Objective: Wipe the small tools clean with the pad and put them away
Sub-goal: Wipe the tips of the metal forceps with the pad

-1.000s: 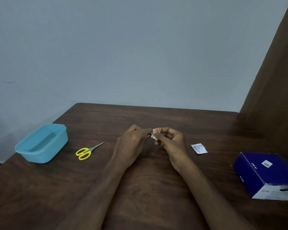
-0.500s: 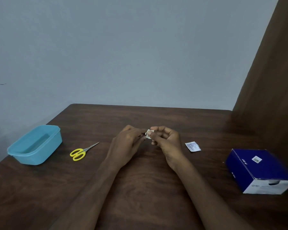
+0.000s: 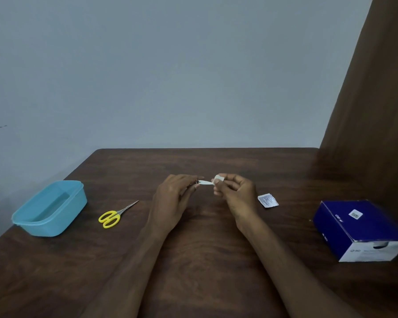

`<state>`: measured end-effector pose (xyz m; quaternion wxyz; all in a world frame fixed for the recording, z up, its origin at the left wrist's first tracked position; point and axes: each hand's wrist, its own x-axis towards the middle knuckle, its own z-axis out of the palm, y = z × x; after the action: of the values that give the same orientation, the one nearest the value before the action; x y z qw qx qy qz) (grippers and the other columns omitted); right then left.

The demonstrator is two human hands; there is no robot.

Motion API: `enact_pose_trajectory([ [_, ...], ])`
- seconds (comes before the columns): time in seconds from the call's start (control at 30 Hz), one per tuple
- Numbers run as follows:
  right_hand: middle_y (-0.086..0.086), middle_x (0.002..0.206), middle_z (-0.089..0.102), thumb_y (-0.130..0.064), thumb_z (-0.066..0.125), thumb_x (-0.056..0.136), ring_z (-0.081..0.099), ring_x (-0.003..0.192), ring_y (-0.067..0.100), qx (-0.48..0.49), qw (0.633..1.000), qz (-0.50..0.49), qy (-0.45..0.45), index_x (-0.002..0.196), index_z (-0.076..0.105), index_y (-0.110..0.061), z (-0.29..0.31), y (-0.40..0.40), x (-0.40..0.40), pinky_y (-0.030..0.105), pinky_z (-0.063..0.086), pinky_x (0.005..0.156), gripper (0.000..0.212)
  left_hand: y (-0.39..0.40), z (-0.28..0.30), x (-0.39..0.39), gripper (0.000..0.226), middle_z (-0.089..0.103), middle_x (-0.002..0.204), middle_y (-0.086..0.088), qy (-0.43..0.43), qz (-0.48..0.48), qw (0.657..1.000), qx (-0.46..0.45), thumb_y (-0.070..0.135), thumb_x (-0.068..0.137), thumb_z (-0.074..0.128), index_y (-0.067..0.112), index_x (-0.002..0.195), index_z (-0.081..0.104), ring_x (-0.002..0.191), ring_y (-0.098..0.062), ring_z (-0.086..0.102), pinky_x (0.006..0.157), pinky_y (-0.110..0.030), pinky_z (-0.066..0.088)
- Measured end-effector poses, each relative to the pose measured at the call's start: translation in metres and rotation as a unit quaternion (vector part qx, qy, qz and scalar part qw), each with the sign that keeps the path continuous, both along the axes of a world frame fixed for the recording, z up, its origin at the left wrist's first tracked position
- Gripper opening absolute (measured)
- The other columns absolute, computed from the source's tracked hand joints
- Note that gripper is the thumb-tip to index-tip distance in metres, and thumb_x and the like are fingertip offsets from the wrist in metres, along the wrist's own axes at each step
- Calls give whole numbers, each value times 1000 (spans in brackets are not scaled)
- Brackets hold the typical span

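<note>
L hand (image 3: 174, 196) pinches small metal tool (image 3: 203, 182) over bench (image 3: 193, 260) centre; R hand (image 3: 236, 195) pinches white wipe pad (image 3: 218, 179) on tool tip. Yellow-handled scissors (image 3: 113, 215) & light-blue plastic tub (image 3: 51, 208) by left edge; torn white sachet (image 3: 267, 200), dark-blue cardboard box (image 3: 359, 230) by right edge.

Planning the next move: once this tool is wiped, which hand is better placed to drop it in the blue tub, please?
Probably the left hand: it holds the small tool, and the tub sits on its side.
</note>
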<state>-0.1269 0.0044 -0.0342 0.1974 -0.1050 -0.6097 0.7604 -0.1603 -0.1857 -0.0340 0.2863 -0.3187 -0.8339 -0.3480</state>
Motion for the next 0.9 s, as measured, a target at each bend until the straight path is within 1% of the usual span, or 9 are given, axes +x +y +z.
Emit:
enact_pose_trajectory([
  [0.07,6,87,82,-6,80,93,74,73,15,3,999,39,-8,102,75,-4,1,-6,2,31,64,76,10,1,0,0,24,69,115,16,-2,-9,1000,-8,29,106,67,33,129,76,103,-11,66,77,-39,58],
  [0.13,7,87,80,-4,77,94,71,69,12,22,997,75,-8,98,76,-8,3,-11,3,28,61,68,6,1,1,-2,29,66,109,16,-4,-12,1000,-2,28,105,68,35,132,75,97,-10,64,74,-39,57],
  [0.2,11,88,78,0,73,96,66,67,12,41,994,101,-5,97,78,-11,4,-13,3,25,56,62,12,0,0,-4,31,64,104,16,-8,-17,1000,4,26,105,69,34,134,74,91,-10,63,72,-40,55],
  [0.37,16,85,77,13,61,96,74,75,17,-89,979,181,-17,103,74,3,11,-8,6,24,62,72,18,-2,0,-1,35,59,101,20,26,19,999,-28,27,104,70,40,136,72,93,-4,53,67,-33,51],
  [0.47,20,88,77,11,63,94,76,78,19,-108,974,198,-23,108,75,6,15,-2,10,26,64,75,18,-1,1,1,39,58,101,19,49,24,997,-49,27,103,69,41,139,70,93,-9,52,61,-38,53],
  [0.57,13,88,78,0,73,94,72,75,16,-63,980,187,-24,107,77,-1,14,-1,10,28,62,70,14,-2,3,2,38,58,97,16,72,32,994,-71,30,102,67,41,138,70,91,-14,54,54,-40,53],
  [0.7,9,89,80,2,81,88,69,71,13,-6,990,140,-6,103,78,-9,11,-6,10,25,58,63,19,-4,6,5,32,57,96,14,97,47,989,-102,34,102,66,38,133,73,92,-15,55,48,-30,40],
  [0.83,9,88,79,-2,91,79,64,61,8,22,997,74,-10,100,80,-9,9,-3,8,20,51,57,25,-3,6,6,33,58,96,14,92,52,989,-107,36,102,67,39,135,72,92,-14,55,46,-34,47],
  [0.9,11,92,81,-2,89,81,65,65,10,21,996,91,-10,105,79,-9,9,-3,7,22,53,59,28,-3,6,5,32,58,97,14,93,53,988,-107,35,102,66,38,134,72,92,-15,55,46,-35,48],
])
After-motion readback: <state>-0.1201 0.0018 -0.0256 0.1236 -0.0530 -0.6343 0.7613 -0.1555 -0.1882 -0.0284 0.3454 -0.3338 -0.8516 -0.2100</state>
